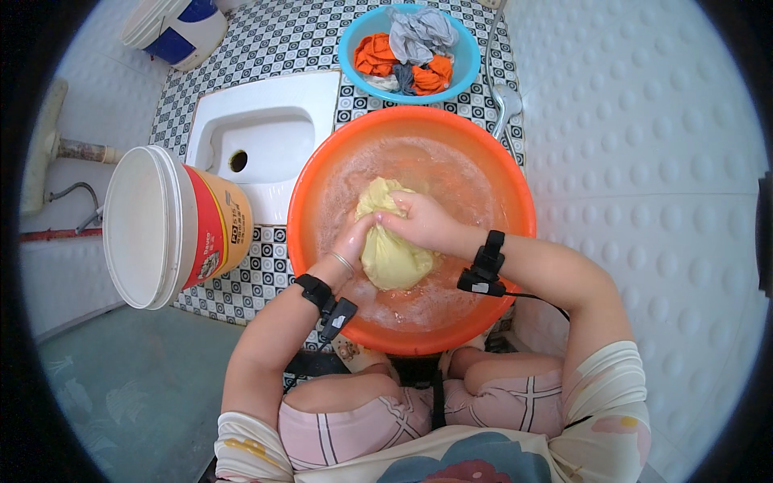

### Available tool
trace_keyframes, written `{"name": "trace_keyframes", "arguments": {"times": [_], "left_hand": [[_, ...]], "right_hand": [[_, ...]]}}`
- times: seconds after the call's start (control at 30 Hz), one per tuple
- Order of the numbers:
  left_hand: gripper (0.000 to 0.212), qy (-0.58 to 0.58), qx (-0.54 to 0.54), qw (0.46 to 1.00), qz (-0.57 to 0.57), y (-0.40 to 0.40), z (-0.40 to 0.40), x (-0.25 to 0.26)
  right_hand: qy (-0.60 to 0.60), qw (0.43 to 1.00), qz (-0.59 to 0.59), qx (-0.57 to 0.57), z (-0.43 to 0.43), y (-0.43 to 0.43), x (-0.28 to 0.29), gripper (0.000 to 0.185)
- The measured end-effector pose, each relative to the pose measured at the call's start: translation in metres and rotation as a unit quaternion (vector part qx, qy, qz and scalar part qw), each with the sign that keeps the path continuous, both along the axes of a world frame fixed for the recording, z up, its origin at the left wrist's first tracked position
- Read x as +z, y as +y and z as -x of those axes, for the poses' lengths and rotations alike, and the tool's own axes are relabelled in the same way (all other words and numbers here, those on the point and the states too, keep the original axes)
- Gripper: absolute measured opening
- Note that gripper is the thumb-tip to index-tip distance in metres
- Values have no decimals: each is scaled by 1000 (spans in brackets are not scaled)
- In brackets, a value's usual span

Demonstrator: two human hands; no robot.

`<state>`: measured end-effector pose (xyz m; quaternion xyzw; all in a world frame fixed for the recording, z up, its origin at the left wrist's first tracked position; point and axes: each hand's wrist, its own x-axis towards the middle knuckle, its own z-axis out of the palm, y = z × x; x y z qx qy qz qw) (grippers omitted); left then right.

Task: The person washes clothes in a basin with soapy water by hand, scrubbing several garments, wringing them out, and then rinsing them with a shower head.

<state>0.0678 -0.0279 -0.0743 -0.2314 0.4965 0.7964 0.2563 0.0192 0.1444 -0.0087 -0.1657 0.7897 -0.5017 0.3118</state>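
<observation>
A wet pale-yellow cloth (pixel 398 262) is bunched over the middle of a large orange plastic basin (pixel 513 163). Soapy water (pixel 459 172) fills part of the basin, with foam along its edges. My left hand (pixel 351 235) grips the cloth from the left side. Opposite it, my right hand (pixel 423 220) clasps the same cloth, thumbs close together at the squeezed middle. Below the hands the fabric bulges out, and a smaller bunch sticks up above them. Whether the cloth's lower end touches the water, I cannot tell.
Beyond the basin stands a blue tub (pixel 350 66) of orange and grey clothes (pixel 423 36). At left are a white squat toilet (pixel 266 139) and a lidded bucket (pixel 205 229). A shower head (pixel 506 102) leans by the right wall (pixel 634 151). Another bucket (pixel 181 36) stands far left.
</observation>
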Motion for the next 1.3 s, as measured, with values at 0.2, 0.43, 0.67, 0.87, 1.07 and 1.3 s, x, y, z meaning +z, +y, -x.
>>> {"name": "trace_keyframes", "arguments": {"times": [0.2,0.43,0.67,0.87,1.07,1.3], "left_hand": [[43,202,-85,931,292,-18,17,39],[42,213,-41,811,543,-46,20,35],[32,281,-104,708,640,-37,24,54],[68,306,-241,696,603,-24,3,25],[102,96,-588,527,607,18,9,38],[112,48,-618,537,572,9,24,37]], "right_hand": [[149,954,-255,-60,39,48,19,34],[242,934,-231,-127,63,96,39,22],[318,924,-188,101,58,124,2,19],[181,927,-306,119,20,106,-42,76],[180,889,-397,138,2,96,-85,75],[47,959,-276,48,35,60,-90,53]]}}
